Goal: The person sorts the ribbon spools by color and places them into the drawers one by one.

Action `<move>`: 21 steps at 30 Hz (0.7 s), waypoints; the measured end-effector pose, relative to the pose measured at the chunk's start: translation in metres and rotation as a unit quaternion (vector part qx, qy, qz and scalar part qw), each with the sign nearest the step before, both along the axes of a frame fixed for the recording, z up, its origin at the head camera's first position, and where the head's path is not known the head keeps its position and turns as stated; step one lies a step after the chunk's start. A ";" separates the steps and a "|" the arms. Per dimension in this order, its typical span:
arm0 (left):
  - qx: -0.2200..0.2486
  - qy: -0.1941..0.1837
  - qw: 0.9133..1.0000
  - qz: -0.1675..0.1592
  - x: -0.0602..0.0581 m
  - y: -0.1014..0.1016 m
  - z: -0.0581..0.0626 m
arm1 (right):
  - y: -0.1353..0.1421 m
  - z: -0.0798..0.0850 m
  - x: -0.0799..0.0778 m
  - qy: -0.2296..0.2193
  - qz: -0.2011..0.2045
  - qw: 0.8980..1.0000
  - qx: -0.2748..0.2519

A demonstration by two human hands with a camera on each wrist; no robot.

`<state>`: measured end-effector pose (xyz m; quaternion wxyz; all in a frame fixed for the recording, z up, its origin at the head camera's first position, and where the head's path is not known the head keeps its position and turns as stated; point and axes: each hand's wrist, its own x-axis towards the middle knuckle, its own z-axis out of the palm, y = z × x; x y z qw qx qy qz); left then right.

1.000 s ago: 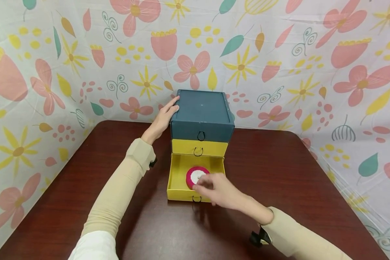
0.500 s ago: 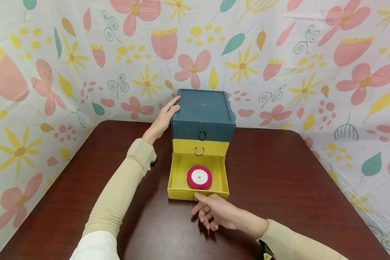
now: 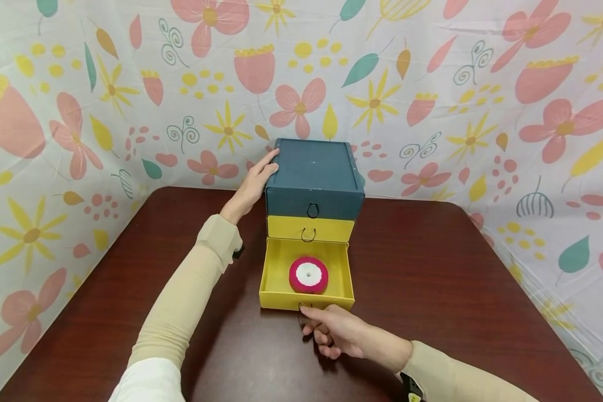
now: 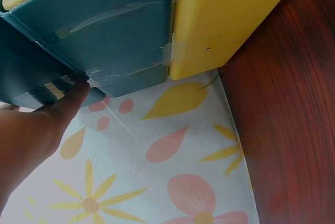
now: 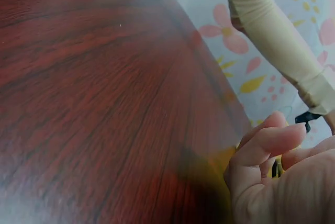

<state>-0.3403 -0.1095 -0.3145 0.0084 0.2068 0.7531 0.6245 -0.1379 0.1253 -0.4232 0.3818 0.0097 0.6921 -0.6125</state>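
Note:
A small dark blue drawer unit [image 3: 311, 167] stands on the table with yellow drawers beneath its top drawer. The lowest yellow drawer [image 3: 276, 279] is pulled out, and a roll of pink ribbon with a white centre [image 3: 301, 274] lies flat inside. At that drawer's front, my right hand [image 3: 341, 332] pinches the thin dark ring pull [image 3: 300, 317] between thumb and fingers. In the right wrist view the fingers [image 5: 267, 145] are curled. My left hand [image 3: 249, 187] rests with extended fingers along the unit's upper left edge, also seen in the left wrist view.
The reddish-brown wooden table [image 3: 422, 268] spreads to both sides and in front of the unit. A floral cloth [image 3: 181, 84] hangs right behind it. Above the pulled-out drawer sits another yellow drawer [image 3: 326, 228], pushed in, with its own ring pull.
My right hand has moved from over the ribbon roll to the drawer's front and taken hold of the ring pull. The roll lies uncovered in the drawer. My left hand has stayed put.

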 end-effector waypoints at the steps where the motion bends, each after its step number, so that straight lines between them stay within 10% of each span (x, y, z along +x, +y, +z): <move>1: 0.000 -0.003 1.000 -0.001 0.001 0.000 0.001 | 0.001 0.000 0.000 0.000 0.001 1.000 0.000; 11: -0.003 -0.022 1.000 -0.012 0.021 0.002 0.021 | -0.003 -0.005 -0.008 -0.022 -0.014 0.993 -0.113; 21: 0.002 -0.012 1.000 -0.004 0.005 0.001 0.006 | -0.008 -0.015 -0.008 0.018 -0.038 0.994 -0.097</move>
